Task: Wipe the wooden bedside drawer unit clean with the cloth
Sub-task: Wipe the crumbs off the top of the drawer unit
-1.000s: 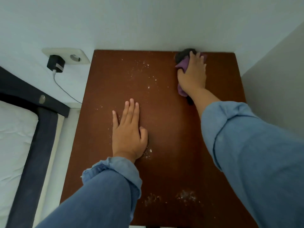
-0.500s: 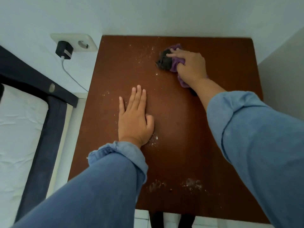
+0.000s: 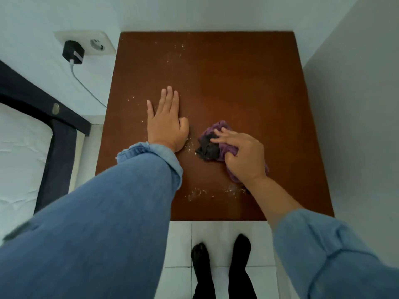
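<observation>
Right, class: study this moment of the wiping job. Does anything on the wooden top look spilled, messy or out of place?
Yes. Pale crumbs or dust lie scattered on the wooden top: specks near the back edge, a patch by the left hand, and smears near the front edge. The right hand holds the purple cloth between them.

A black charger [image 3: 72, 52] is plugged into the white wall socket [image 3: 86, 43], its white cable [image 3: 86, 86] trailing down. A dark bed frame [image 3: 54, 134] holds a white mattress [image 3: 19, 160]. The floor tiles [image 3: 216, 240] are white.

Both sleeves [image 3: 112, 223] blue denim, cuffs rolled: left to the wrist, right higher up the forearm. Black socks [image 3: 222, 270], dark legwear above.
</observation>
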`<state>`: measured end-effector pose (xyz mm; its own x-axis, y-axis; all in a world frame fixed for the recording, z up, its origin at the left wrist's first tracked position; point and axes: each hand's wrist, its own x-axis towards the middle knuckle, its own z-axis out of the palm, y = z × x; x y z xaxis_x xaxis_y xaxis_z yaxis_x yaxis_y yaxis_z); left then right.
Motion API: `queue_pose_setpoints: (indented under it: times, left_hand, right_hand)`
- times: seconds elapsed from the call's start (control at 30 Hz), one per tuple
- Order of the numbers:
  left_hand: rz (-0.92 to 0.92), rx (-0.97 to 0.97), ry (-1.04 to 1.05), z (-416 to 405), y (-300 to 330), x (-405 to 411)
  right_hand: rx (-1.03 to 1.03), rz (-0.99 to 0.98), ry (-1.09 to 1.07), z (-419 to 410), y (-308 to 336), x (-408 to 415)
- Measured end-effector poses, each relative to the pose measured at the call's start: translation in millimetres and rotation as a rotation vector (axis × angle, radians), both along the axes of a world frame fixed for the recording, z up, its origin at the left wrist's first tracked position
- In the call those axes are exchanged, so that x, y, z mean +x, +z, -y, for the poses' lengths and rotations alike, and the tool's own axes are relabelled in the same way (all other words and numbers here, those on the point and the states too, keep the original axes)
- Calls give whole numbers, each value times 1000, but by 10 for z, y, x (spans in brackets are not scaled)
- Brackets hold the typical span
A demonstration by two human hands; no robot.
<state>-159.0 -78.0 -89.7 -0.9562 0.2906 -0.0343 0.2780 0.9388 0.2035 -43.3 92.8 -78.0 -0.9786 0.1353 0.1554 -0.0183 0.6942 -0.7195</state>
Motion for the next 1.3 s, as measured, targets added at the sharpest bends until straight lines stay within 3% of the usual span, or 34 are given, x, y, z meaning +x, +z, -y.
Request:
queue_pose_setpoints:
  times: [0.23, 0.33, 0.57, 0.7, 0.8, 0.9, 1.0, 1.1, 1.17, 1.3]
  left_hand:
    - [30, -50, -9, 6, 8, 28]
    - [83, -72, -28, 1, 83, 56]
    - [-2, -85, 49, 501, 176, 202]
    - [14, -69, 141, 719, 111, 167]
    - [0, -40, 160, 737, 51, 161]
    - [-8, -17, 187, 737, 35, 128]
    - [-3, -8, 195, 729, 41, 116]
    - [9, -12, 194, 716, 64, 124]
    - [8, -5, 197, 717, 73, 116]
    - [16, 32, 195, 715, 81, 93]
  right_hand:
    - [-4, 6, -86, 188, -13, 590]
    - [-88, 95, -84, 218, 126, 692]
    - [-818, 640, -459, -32, 648, 101]
    - [-1361, 635, -469, -185, 847, -465]
    - [-1499, 612, -286, -226, 924, -929]
    - [-1188, 545, -278, -159, 833, -1483]
    - [-530, 383, -278, -91, 577, -2045]
    - [142, 485, -174, 20, 289, -2418]
    - [316, 446, -147, 125, 158, -2594]
    - [349, 219, -165, 216, 35, -2759]
